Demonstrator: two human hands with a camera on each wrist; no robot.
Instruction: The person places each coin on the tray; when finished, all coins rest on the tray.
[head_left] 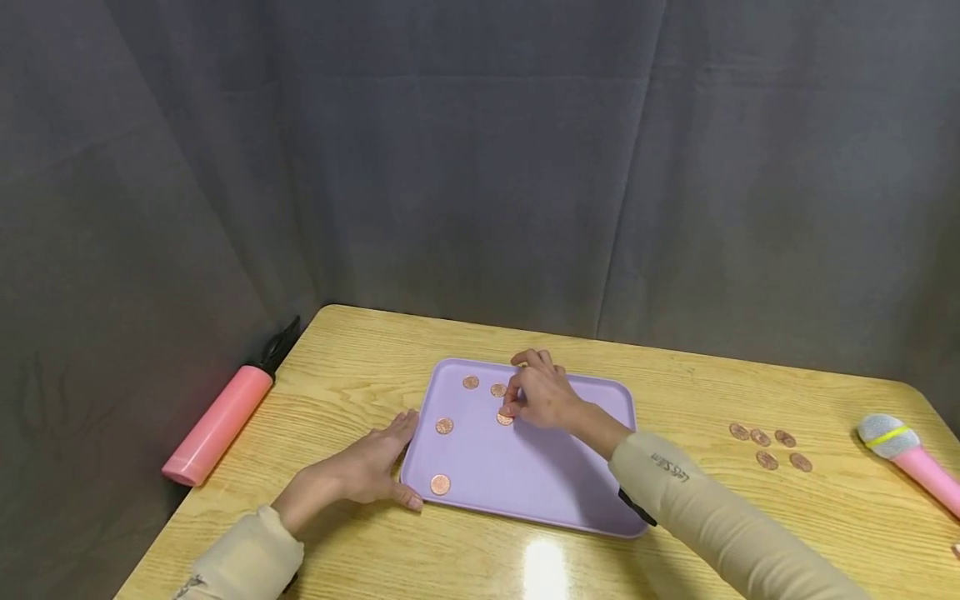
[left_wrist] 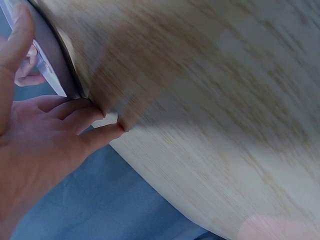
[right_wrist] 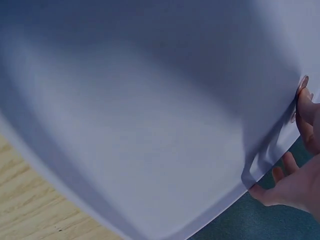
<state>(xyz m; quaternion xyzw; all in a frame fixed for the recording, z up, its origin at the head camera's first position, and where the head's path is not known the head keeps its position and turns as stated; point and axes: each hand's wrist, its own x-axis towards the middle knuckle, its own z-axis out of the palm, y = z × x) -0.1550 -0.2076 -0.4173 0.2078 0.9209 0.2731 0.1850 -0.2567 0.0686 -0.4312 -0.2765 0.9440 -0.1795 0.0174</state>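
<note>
A lilac tray (head_left: 525, 504) lies on the wooden table. My right hand (head_left: 543, 396) reaches over it and pinches a copper coin (head_left: 505, 418) between thumb and finger. In the right wrist view that coin (right_wrist: 303, 83) appears tilted at the thumb tip. Other coins lie flat on the tray: one by its far left corner (head_left: 470, 382), one near my right fingers (head_left: 498, 389), one at mid left (head_left: 444, 426) and one at the near left corner (head_left: 440, 484). Spread along the tray's left edge, my left hand (head_left: 371, 462) touches the rim with straight fingers.
Several coins (head_left: 767, 460) lie on the table right of the tray. Beyond them is a pink toy microphone (head_left: 892, 437). A pink hand pump (head_left: 221, 425) with a black end lies along the left table edge. Grey curtains (head_left: 465, 167) hang behind and to the left.
</note>
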